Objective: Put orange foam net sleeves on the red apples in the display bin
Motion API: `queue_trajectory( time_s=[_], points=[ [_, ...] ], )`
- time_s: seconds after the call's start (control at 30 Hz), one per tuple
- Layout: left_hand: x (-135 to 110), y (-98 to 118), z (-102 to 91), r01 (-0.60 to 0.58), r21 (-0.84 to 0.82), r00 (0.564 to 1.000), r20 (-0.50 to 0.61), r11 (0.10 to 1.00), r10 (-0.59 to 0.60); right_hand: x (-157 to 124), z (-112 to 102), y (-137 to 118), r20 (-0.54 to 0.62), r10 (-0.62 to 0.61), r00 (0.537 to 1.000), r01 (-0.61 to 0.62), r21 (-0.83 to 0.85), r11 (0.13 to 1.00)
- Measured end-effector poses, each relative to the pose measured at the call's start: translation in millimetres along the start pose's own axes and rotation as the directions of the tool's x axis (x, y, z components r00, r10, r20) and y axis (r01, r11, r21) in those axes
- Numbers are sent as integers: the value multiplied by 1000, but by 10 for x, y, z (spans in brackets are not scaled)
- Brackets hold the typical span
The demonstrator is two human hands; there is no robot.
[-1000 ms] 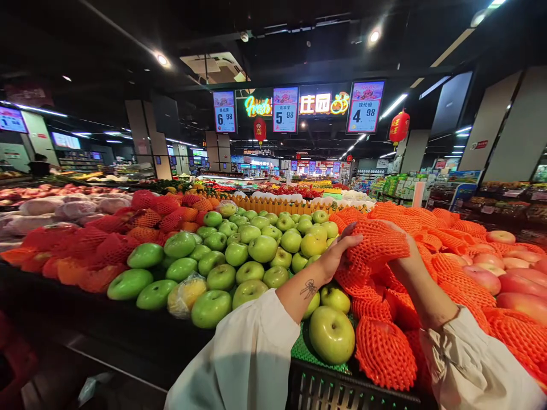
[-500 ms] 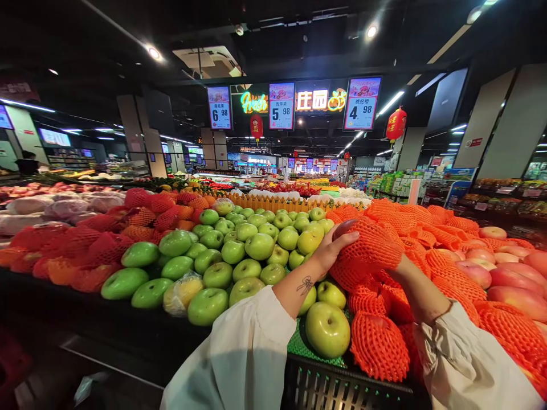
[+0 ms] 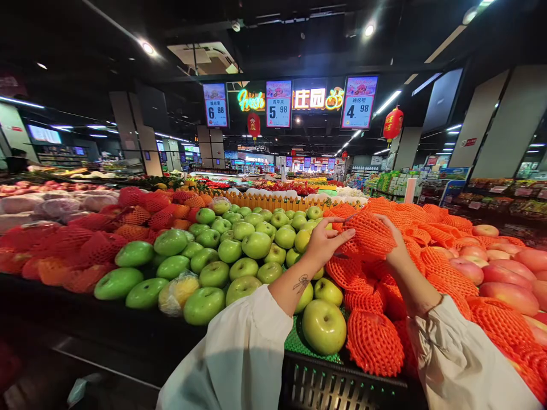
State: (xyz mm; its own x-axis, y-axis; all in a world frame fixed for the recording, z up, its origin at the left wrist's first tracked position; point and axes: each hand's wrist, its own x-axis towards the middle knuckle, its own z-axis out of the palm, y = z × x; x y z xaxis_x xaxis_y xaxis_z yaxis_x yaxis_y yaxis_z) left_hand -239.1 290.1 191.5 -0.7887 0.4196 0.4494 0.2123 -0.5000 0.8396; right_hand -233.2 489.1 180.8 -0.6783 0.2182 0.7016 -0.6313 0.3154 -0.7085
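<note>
Both my hands grip one fruit wrapped in an orange foam net, held just above the pile of orange-netted fruit at the right of the stand. My left hand pinches the net's left end with fingers curled. My right hand cups the wrapped fruit's right side; its fingers are mostly hidden behind the net. Loose green apples fill the middle of the stand, the nearest big one just below my left forearm.
A black plastic crate edge runs along the front. Red-netted fruit lies at the left, bare pink-red apples at the right. A bagged yellowish fruit sits among the green apples. Price signs hang overhead.
The wrapped fruit has risen slightly and shifted left; my left fingers have moved from under the net to pinching its end. The view has drifted a little left.
</note>
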Motion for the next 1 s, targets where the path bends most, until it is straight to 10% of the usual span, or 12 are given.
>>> queue_trajectory(
  time_s=[0.43, 1.0],
  points=[
    [138, 0, -129, -220, -146, 920, -360, 965, 156, -223, 230, -435, 178, -78, 981, 80, -2, 997],
    [3, 59, -14, 7, -35, 995, -103, 999, -10, -164, 234, -293, 69, 56, 996, -76, 336, 939]
  ],
)
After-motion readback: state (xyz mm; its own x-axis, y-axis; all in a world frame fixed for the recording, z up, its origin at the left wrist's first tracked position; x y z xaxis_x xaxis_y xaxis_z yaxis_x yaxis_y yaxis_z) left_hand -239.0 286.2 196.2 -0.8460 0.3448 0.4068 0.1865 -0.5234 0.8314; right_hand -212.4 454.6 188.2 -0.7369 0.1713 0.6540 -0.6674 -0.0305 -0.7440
